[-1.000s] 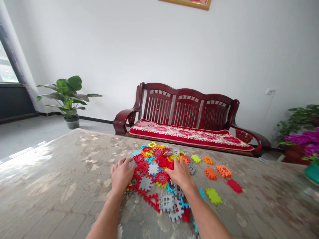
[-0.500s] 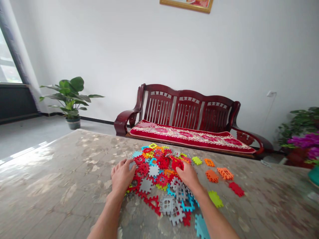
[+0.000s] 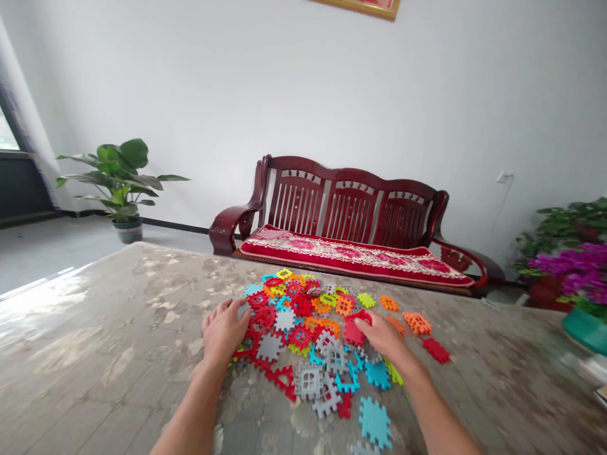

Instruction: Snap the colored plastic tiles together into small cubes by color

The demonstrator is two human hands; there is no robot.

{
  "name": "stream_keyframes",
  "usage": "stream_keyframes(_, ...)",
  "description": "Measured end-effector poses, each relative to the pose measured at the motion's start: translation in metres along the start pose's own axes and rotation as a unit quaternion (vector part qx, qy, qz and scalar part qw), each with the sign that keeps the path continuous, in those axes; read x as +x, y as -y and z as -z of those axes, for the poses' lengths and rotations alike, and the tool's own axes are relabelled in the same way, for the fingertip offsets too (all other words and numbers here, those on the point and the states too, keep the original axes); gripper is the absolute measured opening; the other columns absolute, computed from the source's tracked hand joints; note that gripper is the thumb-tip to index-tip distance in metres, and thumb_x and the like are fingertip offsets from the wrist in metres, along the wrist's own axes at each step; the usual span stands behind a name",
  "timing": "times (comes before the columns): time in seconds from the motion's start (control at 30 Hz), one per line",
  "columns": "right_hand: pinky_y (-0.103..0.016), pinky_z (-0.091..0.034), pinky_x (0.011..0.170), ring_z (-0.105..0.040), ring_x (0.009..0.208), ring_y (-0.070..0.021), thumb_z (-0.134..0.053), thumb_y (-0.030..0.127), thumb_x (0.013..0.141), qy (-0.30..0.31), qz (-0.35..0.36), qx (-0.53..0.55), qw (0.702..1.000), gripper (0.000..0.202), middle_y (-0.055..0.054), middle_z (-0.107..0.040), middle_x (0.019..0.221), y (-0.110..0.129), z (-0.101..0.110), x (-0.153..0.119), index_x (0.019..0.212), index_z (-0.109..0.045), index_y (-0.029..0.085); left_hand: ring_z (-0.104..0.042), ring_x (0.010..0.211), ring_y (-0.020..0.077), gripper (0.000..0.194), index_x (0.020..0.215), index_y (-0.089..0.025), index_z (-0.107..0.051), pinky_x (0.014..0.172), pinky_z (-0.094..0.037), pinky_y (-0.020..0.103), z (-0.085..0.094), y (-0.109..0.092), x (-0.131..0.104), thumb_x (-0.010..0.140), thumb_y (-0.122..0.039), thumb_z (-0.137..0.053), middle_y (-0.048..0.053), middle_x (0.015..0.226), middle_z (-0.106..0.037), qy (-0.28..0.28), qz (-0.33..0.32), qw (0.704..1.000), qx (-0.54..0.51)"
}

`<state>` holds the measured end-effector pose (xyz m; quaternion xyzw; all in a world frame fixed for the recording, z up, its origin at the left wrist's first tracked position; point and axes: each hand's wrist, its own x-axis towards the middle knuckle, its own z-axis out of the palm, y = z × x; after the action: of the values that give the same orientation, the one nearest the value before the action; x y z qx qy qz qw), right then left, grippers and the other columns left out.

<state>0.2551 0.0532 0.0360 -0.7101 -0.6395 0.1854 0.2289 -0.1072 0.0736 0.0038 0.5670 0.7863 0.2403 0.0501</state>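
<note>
Your left hand [image 3: 225,332] rests at the left edge of the pile, fingers curled and the thumb against a grey piece [image 3: 243,309]; whether it grips that piece you cannot tell from here. Your right hand [image 3: 384,338] pinches a solid red piece [image 3: 353,333] between thumb and fingers at the pile's right side, with a red openwork piece just beyond it. Between your hands spreads the pile of interlocking pieces [image 3: 285,320], flat, plastic-looking and notched along the edges, some solid, some cut through like windows, in red, grey, blue, orange and yellow-green. Nearer you lie a grey window piece [image 3: 308,380] and a solid blue piece [image 3: 375,422]; an orange lattice piece [image 3: 417,323] sits apart to the right. The worktop [image 3: 142,379] wears a grey-brown floral covering with a soft sheen. Beyond it stands a glossy, slatted wooden settee [image 3: 303,167]. Compared with half a second ago, your right hand has shifted right with the red, uncovering an orange window piece [image 3: 344,306] and the whole blue one, while your left stays put
</note>
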Motion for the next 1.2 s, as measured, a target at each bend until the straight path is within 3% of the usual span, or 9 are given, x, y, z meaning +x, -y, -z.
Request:
stream_keyframes(0.1,-0.034,-0.046,0.089,-0.064,0.11,-0.0259,-0.042,0.043,0.095,-0.041,0.016,-0.096,0.994,0.04,-0.011,-0.07,0.117,-0.001,0.005,-0.004,0.12,-0.062,0.02,-0.051,0.128,0.0282,0.048,0.127,-0.029,-0.066,0.11,-0.032,0.045,0.001,-0.001,0.0,0.09,-0.044,-0.038,0.008,0.14,-0.058,0.012,0.003,1.0,0.008)
stream_keyframes(0.23,-0.036,-0.041,0.102,-0.057,0.122,-0.0263,-0.044,0.039,0.094,-0.033,0.054,-0.121,0.991,0.046,-0.015,-0.061,0.131,-0.001,0.003,-0.01,0.133,-0.054,0.016,-0.05,0.13,0.029,0.05,0.128,-0.029,-0.065,0.111,-0.031,0.046,0.003,-0.002,0.0,0.09,-0.045,-0.037,0.009,0.142,-0.056,0.029,0.005,1.0,0.011)
stream_keyframes(0.4,-0.035,-0.038,0.107,-0.052,0.128,-0.025,-0.047,0.036,0.093,-0.008,0.083,-0.112,0.99,0.051,-0.015,-0.056,0.136,-0.002,-0.005,-0.013,0.139,-0.048,0.015,-0.051,0.129,0.0287,0.048,0.127,-0.029,-0.065,0.111,-0.031,0.046,0.004,-0.003,0.0,0.09,-0.043,-0.039,0.009,0.141,-0.057,0.022,0.005,1.0,0.007)
stream_keyframes(0.6,-0.039,-0.042,0.099,-0.054,0.122,-0.0292,-0.04,0.036,0.096,-0.087,0.036,-0.169,0.981,0.048,-0.017,-0.058,0.129,-0.004,-0.001,-0.017,0.138,-0.049,0.016,-0.05,0.129,0.0289,0.049,0.127,-0.029,-0.065,0.111,-0.03,0.045,0.004,-0.003,0.0,0.09,-0.044,-0.038,0.009,0.141,-0.057,0.021,0.005,1.0,0.005)
stream_keyframes(0.67,-0.036,-0.042,0.1,-0.055,0.121,-0.0271,-0.042,0.036,0.096,-0.071,0.057,-0.154,0.984,0.045,-0.014,-0.059,0.127,-0.005,0.001,-0.017,0.135,-0.053,0.018,-0.051,0.129,0.0293,0.049,0.127,-0.029,-0.065,0.11,-0.03,0.046,0.003,-0.002,0.0,0.09,-0.045,-0.038,0.01,0.14,-0.057,0.018,0.003,1.0,0.006)
stream_keyframes(0.8,-0.032,-0.042,0.098,-0.058,0.116,-0.023,-0.054,0.038,0.089,0.023,0.104,-0.096,0.99,0.042,-0.009,-0.062,0.12,-0.003,0.002,-0.019,0.128,-0.06,0.022,-0.052,0.127,0.0295,0.048,0.126,-0.029,-0.066,0.109,-0.031,0.046,0.002,-0.001,0.001,0.09,-0.046,-0.038,0.01,0.139,-0.059,0.016,0.001,1.0,0.008)
stream_keyframes(0.97,-0.035,-0.039,0.102,-0.054,0.12,-0.0258,-0.069,0.034,0.073,0.084,0.115,-0.099,0.985,0.062,-0.009,-0.062,0.126,0.007,0.004,-0.018,0.133,-0.058,0.022,-0.052,0.127,0.0294,0.048,0.126,-0.028,-0.066,0.109,-0.032,0.046,0.002,-0.001,0.0,0.09,-0.045,-0.04,0.01,0.138,-0.059,0.012,-0.001,1.0,0.003)
stream_keyframes(1.2,-0.036,-0.039,0.103,-0.055,0.12,-0.0264,-0.067,0.025,0.067,0.087,0.112,-0.101,0.985,0.064,-0.011,-0.063,0.129,0.016,0.002,-0.016,0.131,-0.06,0.019,-0.051,0.128,0.0283,0.049,0.127,-0.029,-0.065,0.11,-0.032,0.045,0.003,-0.002,0.0,0.09,-0.045,-0.038,0.009,0.14,-0.058,0.019,0.004,1.0,0.013)
